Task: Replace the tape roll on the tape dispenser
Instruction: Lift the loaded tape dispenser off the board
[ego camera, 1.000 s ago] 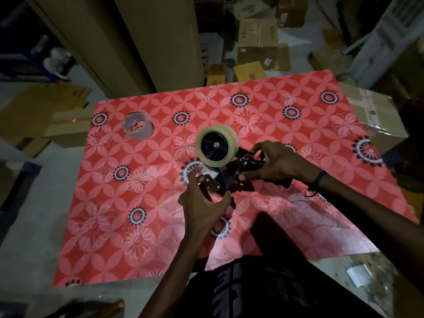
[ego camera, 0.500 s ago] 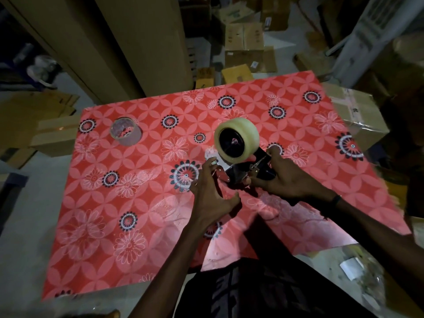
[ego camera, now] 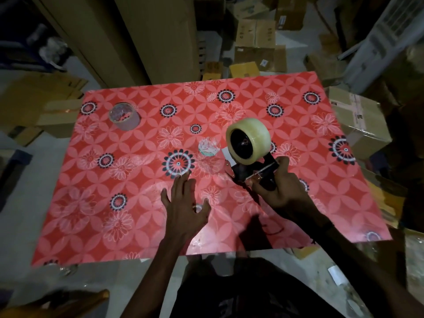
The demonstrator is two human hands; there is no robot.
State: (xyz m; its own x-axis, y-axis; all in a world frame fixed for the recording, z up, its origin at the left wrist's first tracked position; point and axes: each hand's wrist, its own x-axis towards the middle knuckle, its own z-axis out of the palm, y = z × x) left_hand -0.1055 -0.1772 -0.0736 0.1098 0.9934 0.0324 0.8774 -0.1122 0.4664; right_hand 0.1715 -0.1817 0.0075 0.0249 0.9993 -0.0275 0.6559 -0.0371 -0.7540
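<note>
Altogether two tape rolls, one dispenser.

Table cover: red, printed with paler pink petal lattice, white-outlined daisies and black-and-white ringed rosettes.
Tape roll: cream-yellow, translucent; dark centre.
Dispenser: black frame, silver metal parts.
Spare roll: clear, greyish-pink.
Crumpled wad: whitish, greenish tinge.
Cartons: brown.
</note>
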